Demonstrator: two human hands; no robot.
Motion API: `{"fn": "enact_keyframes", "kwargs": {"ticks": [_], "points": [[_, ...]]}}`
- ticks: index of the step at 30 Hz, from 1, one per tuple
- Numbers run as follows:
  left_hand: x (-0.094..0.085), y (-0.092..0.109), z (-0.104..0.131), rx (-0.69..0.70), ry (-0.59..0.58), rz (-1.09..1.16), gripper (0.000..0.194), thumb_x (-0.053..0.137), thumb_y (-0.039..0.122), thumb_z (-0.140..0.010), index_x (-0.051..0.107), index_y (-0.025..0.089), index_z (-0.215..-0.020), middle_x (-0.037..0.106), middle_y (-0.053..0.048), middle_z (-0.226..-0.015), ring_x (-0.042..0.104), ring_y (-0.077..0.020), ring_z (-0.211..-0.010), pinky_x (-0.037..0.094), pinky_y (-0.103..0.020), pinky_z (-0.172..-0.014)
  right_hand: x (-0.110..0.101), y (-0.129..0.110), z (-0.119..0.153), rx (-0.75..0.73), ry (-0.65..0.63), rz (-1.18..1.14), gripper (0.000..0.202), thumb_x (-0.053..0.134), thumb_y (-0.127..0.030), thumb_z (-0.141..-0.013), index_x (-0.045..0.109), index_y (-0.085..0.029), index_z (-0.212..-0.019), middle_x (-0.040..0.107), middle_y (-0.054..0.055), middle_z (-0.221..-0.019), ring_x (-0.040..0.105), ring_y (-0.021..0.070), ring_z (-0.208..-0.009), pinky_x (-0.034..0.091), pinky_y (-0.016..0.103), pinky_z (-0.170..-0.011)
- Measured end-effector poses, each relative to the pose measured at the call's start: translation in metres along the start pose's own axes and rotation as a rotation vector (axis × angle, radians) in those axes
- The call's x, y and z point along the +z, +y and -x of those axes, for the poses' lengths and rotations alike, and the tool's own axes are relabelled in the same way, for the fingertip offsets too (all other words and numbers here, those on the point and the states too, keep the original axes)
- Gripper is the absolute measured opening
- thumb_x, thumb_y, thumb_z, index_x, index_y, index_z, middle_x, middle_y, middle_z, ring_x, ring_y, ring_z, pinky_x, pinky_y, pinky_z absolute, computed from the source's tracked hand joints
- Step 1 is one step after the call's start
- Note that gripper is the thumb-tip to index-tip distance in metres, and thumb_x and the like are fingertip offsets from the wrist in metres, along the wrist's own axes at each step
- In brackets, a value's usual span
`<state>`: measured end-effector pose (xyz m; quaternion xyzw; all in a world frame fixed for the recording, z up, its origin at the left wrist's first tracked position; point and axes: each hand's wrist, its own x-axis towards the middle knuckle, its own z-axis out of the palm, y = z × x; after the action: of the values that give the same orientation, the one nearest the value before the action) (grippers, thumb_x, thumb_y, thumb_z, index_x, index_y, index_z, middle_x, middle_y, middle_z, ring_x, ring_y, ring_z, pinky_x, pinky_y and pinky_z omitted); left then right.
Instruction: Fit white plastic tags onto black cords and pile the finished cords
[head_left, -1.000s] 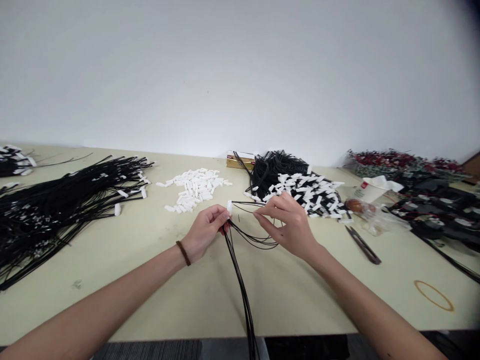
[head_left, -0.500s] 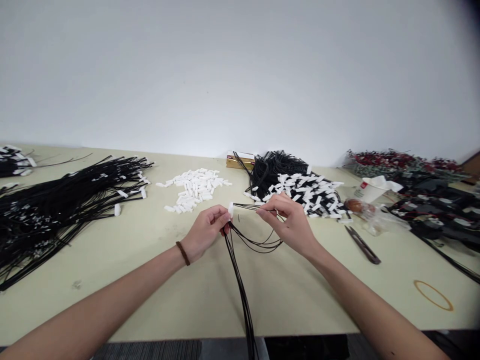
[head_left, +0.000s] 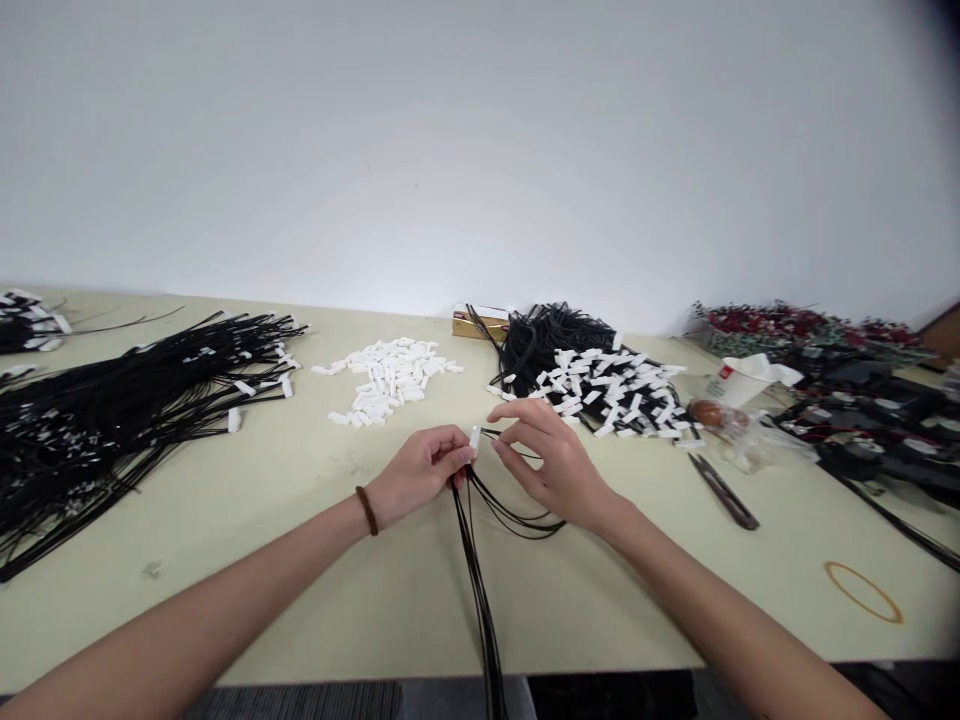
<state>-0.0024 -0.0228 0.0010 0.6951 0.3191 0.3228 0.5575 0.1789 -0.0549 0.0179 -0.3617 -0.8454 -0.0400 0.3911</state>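
White conn. [head_left: 475, 438] partly behind L hand [head_left: 421, 470]

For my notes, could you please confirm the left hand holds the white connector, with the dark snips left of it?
The side is wrong: the head view shows the dark snips right of the right hand. The left hand does hold the white connector.

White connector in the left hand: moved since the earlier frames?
Yes. The white connector has shifted slightly right and lower in the view, farther from the loose white pile, which stays put.
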Motion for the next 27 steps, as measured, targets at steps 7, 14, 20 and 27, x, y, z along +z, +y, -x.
{"fn": "enact_keyframes", "kwargs": {"ticks": [7,14,20,27], "points": [[0.0001,-0.0029,-0.0011,0.007,-0.038,-0.017,0.026,0.051,0.039,-0.077,0.045,0.016,-0.067,0.046,0.004,-0.057,0.046,-0.0087,-0.053,0.036,-0.023,-0.052,-0.0024,-0.0024,0.0000,0.188,-0.176,-0.278,0.012,0.041,-0.016,-0.086,0.046,-0.020,-0.076,0.057,0.006,-0.110,0.055,0.0148,-0.096,0.044,0.030,-0.082],[0.0007,-0.0020,-0.0004,0.007,-0.057,0.010,0.028,0.052,0.041,-0.076,0.045,0.016,-0.066,0.044,0.005,-0.058,0.045,-0.0083,-0.053,0.037,-0.023,-0.052,-0.0049,-0.0038,-0.0008,0.230,-0.188,-0.358,0.014,0.040,-0.018,-0.086,0.049,-0.019,-0.077,0.058,0.007,-0.106,0.058,0.0152,-0.089,0.046,0.029,-0.075],[0.0012,-0.0021,-0.0004,-0.009,-0.054,0.025,0.027,0.052,0.041,-0.076,0.045,0.016,-0.067,0.045,0.005,-0.057,0.045,-0.0085,-0.053,0.036,-0.023,-0.052,-0.0064,-0.0044,-0.0018,0.251,-0.180,-0.389,0.014,0.042,-0.018,-0.085,0.053,-0.018,-0.075,0.058,0.007,-0.105,0.059,0.0143,-0.086,0.047,0.027,-0.073],[0.0023,-0.0005,0.0003,0.002,-0.091,-0.023,0.029,0.051,0.042,-0.076,0.046,0.016,-0.066,0.045,0.004,-0.056,0.045,-0.0085,-0.052,0.035,-0.023,-0.052,-0.0021,-0.0067,-0.0018,0.287,-0.064,-0.353,0.013,0.051,-0.015,-0.078,0.058,-0.018,-0.067,0.065,0.005,-0.091,0.061,0.0137,-0.080,0.046,0.026,-0.073]]}}
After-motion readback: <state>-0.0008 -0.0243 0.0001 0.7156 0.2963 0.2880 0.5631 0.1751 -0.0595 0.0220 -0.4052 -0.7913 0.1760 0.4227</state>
